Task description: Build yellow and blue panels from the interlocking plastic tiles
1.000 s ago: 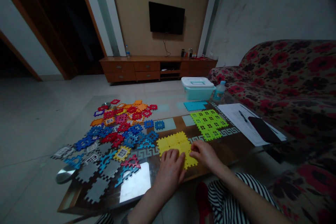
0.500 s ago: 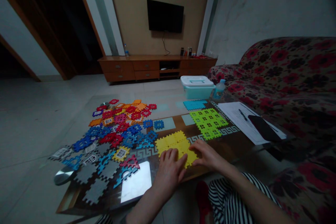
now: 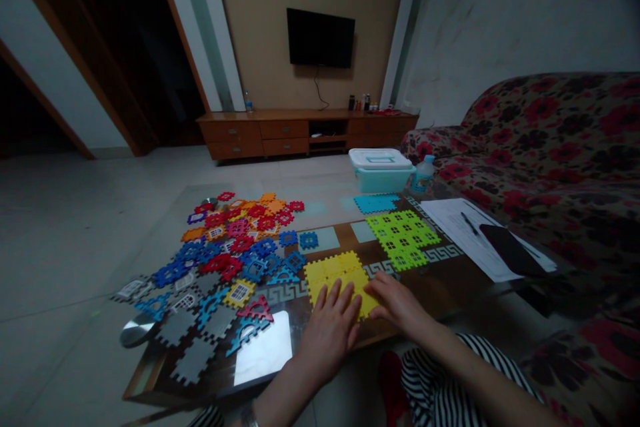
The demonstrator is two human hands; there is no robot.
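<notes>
A sheet of joined yellow puzzle tiles lies flat near the front edge of the glass coffee table. My left hand rests flat on its near left part, fingers stretched out. My right hand presses on the near right corner of the yellow sheet, fingers curled down onto the tile. Left of the hands lies a spread of loose red, blue, orange and grey tiles. A joined green tile sheet and a light blue sheet lie farther back.
A teal box with a white lid and a small bottle stand at the table's far end. Papers with a pen and a dark phone lie at the right. A flowered sofa runs along the right.
Both hands stay on the yellow sheet; my left fingers have spread flatter and my right hand has lowered onto the corner tile. The view shifted slightly.
</notes>
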